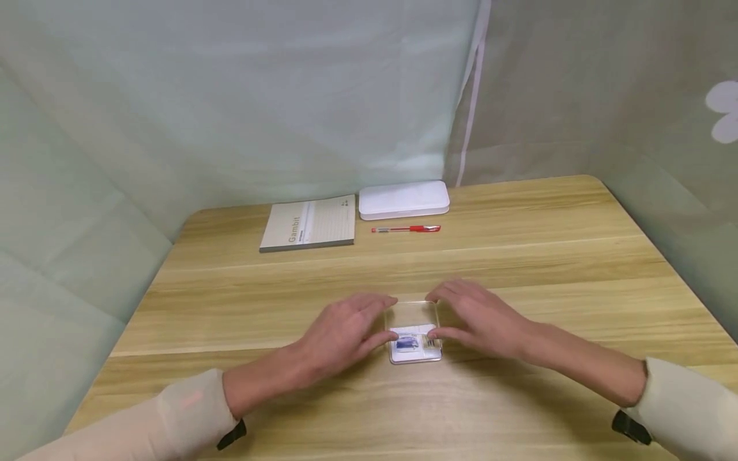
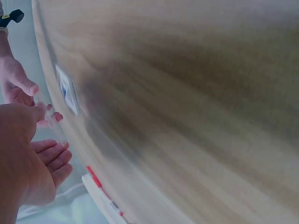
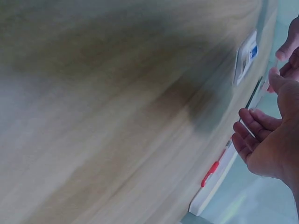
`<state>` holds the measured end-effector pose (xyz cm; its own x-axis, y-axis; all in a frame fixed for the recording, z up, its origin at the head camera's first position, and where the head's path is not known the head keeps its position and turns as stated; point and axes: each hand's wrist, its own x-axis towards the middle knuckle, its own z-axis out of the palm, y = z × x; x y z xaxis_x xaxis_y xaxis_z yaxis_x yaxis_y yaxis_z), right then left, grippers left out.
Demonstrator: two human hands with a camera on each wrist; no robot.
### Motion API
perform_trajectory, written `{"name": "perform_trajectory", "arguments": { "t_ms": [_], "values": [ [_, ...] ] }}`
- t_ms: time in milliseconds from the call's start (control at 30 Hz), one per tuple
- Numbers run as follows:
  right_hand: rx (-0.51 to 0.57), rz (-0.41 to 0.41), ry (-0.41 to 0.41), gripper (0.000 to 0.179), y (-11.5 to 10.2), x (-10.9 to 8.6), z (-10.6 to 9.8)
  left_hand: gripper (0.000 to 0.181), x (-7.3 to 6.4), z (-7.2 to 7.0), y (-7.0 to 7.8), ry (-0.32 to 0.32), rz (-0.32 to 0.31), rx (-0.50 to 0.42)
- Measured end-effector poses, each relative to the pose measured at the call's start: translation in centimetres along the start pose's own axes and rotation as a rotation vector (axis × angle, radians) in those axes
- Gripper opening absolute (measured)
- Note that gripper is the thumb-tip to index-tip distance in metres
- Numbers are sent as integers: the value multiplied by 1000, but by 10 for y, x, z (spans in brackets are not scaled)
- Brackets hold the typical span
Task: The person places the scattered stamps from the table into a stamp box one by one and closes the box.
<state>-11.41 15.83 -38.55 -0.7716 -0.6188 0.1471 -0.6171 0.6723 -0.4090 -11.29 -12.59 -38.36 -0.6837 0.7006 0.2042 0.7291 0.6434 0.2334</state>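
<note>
A small clear plastic case (image 1: pixel 415 351) lies on the wooden table (image 1: pixel 519 256) near its front, with a white and blue card inside. Its clear lid (image 1: pixel 412 312) stands raised over the far side. My left hand (image 1: pixel 393 318) holds the lid's left edge between thumb and fingers, and my right hand (image 1: pixel 431 315) holds the right edge the same way. In the left wrist view the left hand (image 2: pixel 44 128) pinches the clear lid (image 2: pixel 52 125) above the card (image 2: pixel 67 91). The right wrist view has the right hand (image 3: pixel 261 121) at the lid beside the case (image 3: pixel 246 58).
At the back of the table lie a grey notebook (image 1: pixel 309 223), a flat white box (image 1: pixel 403 200) and a red pen (image 1: pixel 406 228). Pale curtains close in the back and both sides. The table's edges run close to the curtains.
</note>
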Motion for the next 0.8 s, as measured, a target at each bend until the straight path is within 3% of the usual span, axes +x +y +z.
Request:
{"name": "perform_trajectory", "arguments": {
  "t_ms": [400, 800],
  "values": [
    [41, -5, -38, 53, -2, -19, 9, 57, -9, 11, 7, -29, 4, -36],
    [7, -19, -46, 54, -4, -23, 17, 57, -14, 16, 10, -54, -8, -43]
  ]
}}
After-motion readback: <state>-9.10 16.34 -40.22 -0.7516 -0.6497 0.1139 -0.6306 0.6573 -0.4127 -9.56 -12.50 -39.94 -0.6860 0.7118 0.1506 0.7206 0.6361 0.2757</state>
